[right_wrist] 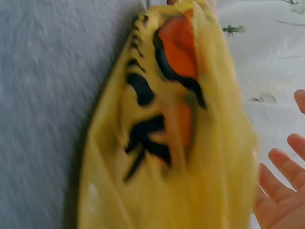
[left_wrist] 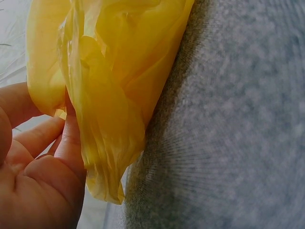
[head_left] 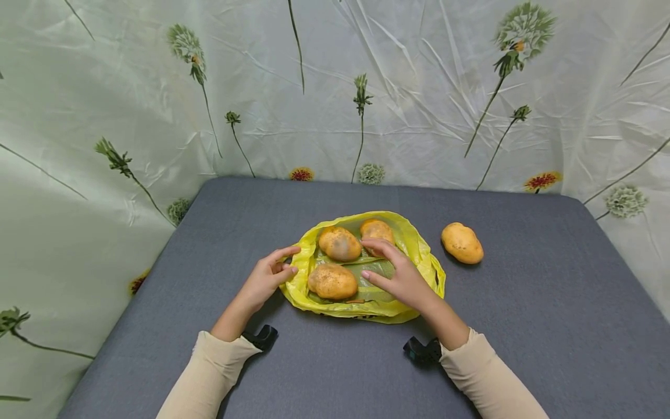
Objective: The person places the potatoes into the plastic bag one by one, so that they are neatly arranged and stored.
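Observation:
A yellow plastic bag (head_left: 366, 317) stands with its mouth spread wide, holding one potato (head_left: 332, 282) at the near left, another potato (head_left: 340, 243) behind it and a third potato (head_left: 376, 230) at the back. My left hand (head_left: 264, 279) touches the bag's left side, its thumb and forefinger apart; bag folds (left_wrist: 109, 109) hide its fingertips in the left wrist view. Over the right part of the mouth reaches my right hand (head_left: 400, 276), thumb and forefinger spread and nothing between them. Its straight fingers (right_wrist: 286, 164) show beside the printed bag in the right wrist view.
A loose potato (head_left: 462, 243) lies on the grey cloth-covered table (head_left: 523, 326) to the right of the bag. A flower-print sheet (head_left: 324, 116) hangs behind the table and along its left. Black wrist straps (head_left: 421, 351) sit below the sleeve cuffs.

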Demonstrator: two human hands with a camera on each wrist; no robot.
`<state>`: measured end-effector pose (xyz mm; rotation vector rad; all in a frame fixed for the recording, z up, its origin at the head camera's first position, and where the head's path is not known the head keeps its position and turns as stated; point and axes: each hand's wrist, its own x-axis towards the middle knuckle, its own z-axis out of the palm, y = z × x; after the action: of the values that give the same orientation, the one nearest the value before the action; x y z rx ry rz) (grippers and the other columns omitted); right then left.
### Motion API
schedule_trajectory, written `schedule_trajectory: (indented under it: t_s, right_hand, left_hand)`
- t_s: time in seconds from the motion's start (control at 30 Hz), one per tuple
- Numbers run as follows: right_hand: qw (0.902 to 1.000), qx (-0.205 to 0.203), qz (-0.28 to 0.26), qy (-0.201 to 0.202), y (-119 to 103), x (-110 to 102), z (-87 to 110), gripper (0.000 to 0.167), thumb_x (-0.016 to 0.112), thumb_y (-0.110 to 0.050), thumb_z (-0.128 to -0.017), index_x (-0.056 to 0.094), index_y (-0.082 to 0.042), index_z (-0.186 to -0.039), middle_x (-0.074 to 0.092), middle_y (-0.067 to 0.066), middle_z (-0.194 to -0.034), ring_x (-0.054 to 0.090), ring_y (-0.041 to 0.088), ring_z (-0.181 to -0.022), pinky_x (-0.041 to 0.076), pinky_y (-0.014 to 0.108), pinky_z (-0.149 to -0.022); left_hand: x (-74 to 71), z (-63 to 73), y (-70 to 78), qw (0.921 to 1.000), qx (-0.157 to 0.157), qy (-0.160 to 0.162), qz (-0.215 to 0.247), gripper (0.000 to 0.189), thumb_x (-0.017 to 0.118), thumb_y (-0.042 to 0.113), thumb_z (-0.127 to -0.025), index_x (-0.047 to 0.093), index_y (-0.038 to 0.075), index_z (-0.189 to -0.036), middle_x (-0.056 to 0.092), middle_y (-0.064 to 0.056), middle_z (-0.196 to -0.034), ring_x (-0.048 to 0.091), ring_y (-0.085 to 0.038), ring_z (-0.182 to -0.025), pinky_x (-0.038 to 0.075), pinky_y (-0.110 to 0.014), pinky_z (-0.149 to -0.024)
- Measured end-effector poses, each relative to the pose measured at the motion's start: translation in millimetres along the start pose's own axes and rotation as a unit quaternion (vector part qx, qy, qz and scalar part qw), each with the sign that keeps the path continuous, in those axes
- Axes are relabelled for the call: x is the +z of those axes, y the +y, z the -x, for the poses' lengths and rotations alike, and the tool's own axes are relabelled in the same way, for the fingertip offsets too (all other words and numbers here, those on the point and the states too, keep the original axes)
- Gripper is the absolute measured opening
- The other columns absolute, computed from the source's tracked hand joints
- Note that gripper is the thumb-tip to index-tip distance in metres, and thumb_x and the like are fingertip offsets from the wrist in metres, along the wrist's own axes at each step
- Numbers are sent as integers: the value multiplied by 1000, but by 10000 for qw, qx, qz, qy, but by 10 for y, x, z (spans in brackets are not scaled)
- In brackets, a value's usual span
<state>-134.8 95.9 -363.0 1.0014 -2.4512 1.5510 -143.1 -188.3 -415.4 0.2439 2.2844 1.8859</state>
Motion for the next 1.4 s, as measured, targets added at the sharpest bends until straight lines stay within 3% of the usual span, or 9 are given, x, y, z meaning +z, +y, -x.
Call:
schedule_trajectory:
  t_s: [0.23,0.43,0.6,0.73,1.03,1.17,1.33,1.4]
  right_hand:
    - [9984,2,92,565,49,-192,76,52,64,9,-77,43,9,-125,44,23,-126,38,33,-118,31,43,-96]
    - [9943,-40,445,965,131,-364,182,54,66,13,-73,43,12,-122,45,26,-123,40,30,-116,31,35,-97]
    - [9921,210,557,1104,200,-517,278,55,65,12,-74,41,12,-124,43,26,-125,39,21,-119,29,30,-98]
    - [9893,414,589,1266,282,-630,350,55,63,11,-77,39,11,-126,41,26,-126,36,25,-121,27,22,-98]
    - [9760,840,782,1851,656,-858,527,60,67,4,-77,43,-4,-131,43,14,-128,40,21,-118,29,16,-92]
    - [9705,760,897,2107,632,-895,541,56,66,10,-74,45,4,-126,45,20,-124,42,26,-115,31,20,-93]
    - [9634,835,1216,2237,692,-924,572,56,68,11,-72,47,8,-123,46,24,-122,39,35,-114,30,45,-95]
    - [9612,884,1308,2264,802,-940,600,57,69,9,-71,47,5,-124,46,22,-123,38,33,-115,29,48,-94]
  left_hand:
    - [-13,-17,-64,10000,16,-32,68,45,56,-1,-87,42,-4,-129,51,-12,-80,48,-12,-65,40,-21,-53]
    - [7,31,73,10000,20,-63,48,43,53,-6,-86,41,-9,-128,50,-13,-79,47,-12,-65,40,-20,-53]
    - [25,63,171,9999,29,-46,-89,42,52,-7,-87,40,-11,-127,48,-10,-77,46,-12,-66,39,-20,-54]
    - [32,75,191,9999,42,-38,-85,42,52,-7,-87,41,-11,-127,47,-10,-76,46,-11,-66,39,-20,-55]
    - [29,50,141,9999,100,-48,-86,42,52,-7,-86,41,-12,-126,48,-10,-78,46,-11,-67,39,-19,-55]
    - [6,12,19,9999,96,-36,15,43,54,-5,-86,42,-9,-127,48,-8,-77,46,-11,-66,39,-19,-54]
    - [-10,-20,-99,9999,136,-22,61,44,56,-1,-86,43,-6,-128,50,-8,-77,49,-10,-68,41,-20,-56]
    - [-12,-20,-112,9998,161,-19,72,44,57,-1,-86,43,-5,-128,50,-8,-77,49,-11,-69,42,-21,-57]
